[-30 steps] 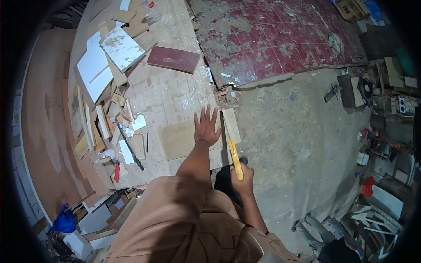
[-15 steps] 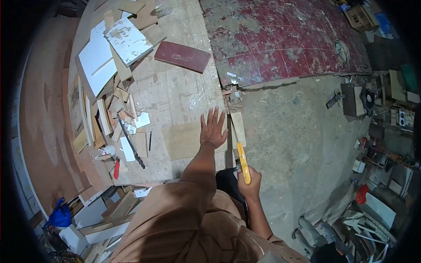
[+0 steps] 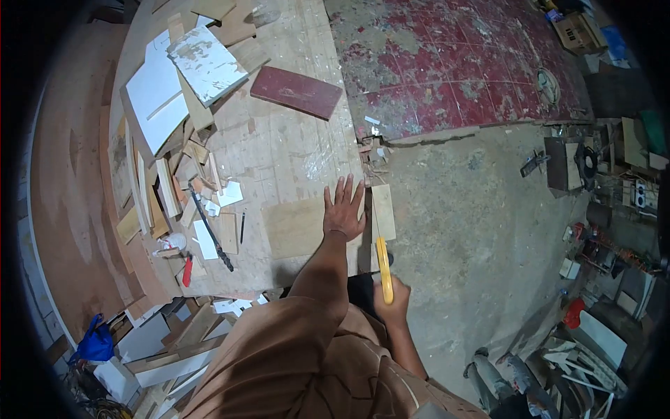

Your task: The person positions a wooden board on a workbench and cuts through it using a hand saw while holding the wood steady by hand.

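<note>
My left hand [image 3: 343, 215] lies flat with fingers spread on a thin plywood piece [image 3: 293, 230] near the right edge of the workbench. In my right hand [image 3: 393, 299] is the yellow handle of a hand saw [image 3: 384, 269], held just past that edge. Its thin blade points away from me, along the bench side, and shows only as a narrow line. Against the blade sits a pale wood strip [image 3: 384, 211], over the floor beyond the bench edge. Where the blade meets the wood is too fine to make out.
On the bench [image 3: 293, 140] lie a dark red board [image 3: 296, 92], a paint-smeared white board [image 3: 206, 63], several offcuts, a pencil [image 3: 242, 228], a black bar [image 3: 209, 222] and a red-handled tool [image 3: 187, 271]. Tools and scraps line the right wall beside the concrete floor [image 3: 460, 188].
My right hand has drawn the saw slightly back toward my body. My left hand stays pressed on the plywood. The whole view has shifted a little.
</note>
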Available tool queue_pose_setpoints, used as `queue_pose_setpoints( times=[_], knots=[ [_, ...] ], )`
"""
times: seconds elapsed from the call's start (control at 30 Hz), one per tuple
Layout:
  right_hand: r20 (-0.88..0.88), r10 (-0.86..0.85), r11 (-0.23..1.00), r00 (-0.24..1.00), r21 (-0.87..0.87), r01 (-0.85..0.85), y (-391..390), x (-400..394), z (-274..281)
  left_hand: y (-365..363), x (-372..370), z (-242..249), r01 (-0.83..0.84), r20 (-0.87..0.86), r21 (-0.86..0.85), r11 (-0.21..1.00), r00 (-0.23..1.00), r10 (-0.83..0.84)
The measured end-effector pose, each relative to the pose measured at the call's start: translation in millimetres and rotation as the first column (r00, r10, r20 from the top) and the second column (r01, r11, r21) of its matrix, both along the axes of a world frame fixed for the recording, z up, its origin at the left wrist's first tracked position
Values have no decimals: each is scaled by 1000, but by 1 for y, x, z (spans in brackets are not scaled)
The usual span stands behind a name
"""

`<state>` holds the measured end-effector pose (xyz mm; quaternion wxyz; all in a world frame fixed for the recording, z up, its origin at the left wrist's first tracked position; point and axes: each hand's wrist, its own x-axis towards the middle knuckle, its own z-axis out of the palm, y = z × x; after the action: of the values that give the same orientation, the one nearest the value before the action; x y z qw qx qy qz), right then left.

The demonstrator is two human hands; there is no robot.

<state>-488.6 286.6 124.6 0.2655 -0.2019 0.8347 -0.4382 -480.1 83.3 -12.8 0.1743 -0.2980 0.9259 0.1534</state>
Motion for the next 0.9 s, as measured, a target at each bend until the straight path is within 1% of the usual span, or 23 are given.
queue_pose_setpoints(
  times=[0.03, 0.1, 0.17, 0.27, 0.33, 0.43, 0.5, 0.57, 0.6, 0.67, 0.7, 0.73, 0.77, 0.8, 0.87, 0.9],
  knots=[
    [23, 3, 999, 1000, 42, -4, 15, 7, 14, 3, 2, -3, 1, 2, 14, 1000, 1000, -1],
    [53, -22, 998, 998, 63, 19, 25, 9, 33, 4, 5, -11, -27, -134, -32, 999, 991, 23],
    [86, -49, 996, 995, 77, 43, 17, 3, 45, 6, 6, -13, -21, -127, -31, 999, 992, 17],
    [36, -7, 999, 999, 52, 5, -5, -13, 31, 1, 2, -9, -18, -102, -33, 999, 995, 15],
    [-11, 13, 999, 1000, 35, -12, -26, -31, 3, 5, 5, -8, -11, -84, -23, 1000, 996, 9],
    [-7, -17, 1000, 1000, -16, 17, -53, -47, -23, 1, 2, -9, -4, -83, -62, 998, 997, -1],
    [2, -18, 1000, 1000, -15, 18, -43, -39, -30, 3, 3, -7, -12, -98, -34, 999, 995, 9],
    [-1, -15, 1000, 1000, -11, 15, -22, -24, -20, 5, 3, -3, -13, -82, -11, 1000, 997, 12],
    [-10, -13, 1000, 1000, -19, 12, -9, -15, -5, 2, 2, -2, -18, -66, 6, 1000, 998, 19],
    [53, -36, 998, 998, 45, 34, 17, 1, 24, 2, 5, -6, -19, -84, 3, 1000, 996, 19],
    [50, -40, 998, 998, 49, 38, 25, 3, 33, 3, 4, -8, -26, -110, -4, 1000, 994, 26],
    [84, -51, 996, 995, 78, 45, 30, 4, 39, 5, 3, -9, -24, -114, -4, 1000, 993, 24],
    [121, -61, 994, 991, 103, 49, 31, 5, 41, 4, 3, -10, -25, -113, -6, 1000, 993, 24],
    [121, -62, 994, 991, 100, 50, 27, 3, 40, 4, 4, -10, -24, -111, -7, 1000, 994, 24],
    [58, -6, 999, 998, 50, 3, 13, -8, 36, 3, 3, -10, -18, -97, -27, 999, 995, 15],
    [22, 5, 1000, 1000, 27, -6, 8, -12, 20, 4, 3, -10, -9, -83, -43, 999, 997, 6]
  ],
)
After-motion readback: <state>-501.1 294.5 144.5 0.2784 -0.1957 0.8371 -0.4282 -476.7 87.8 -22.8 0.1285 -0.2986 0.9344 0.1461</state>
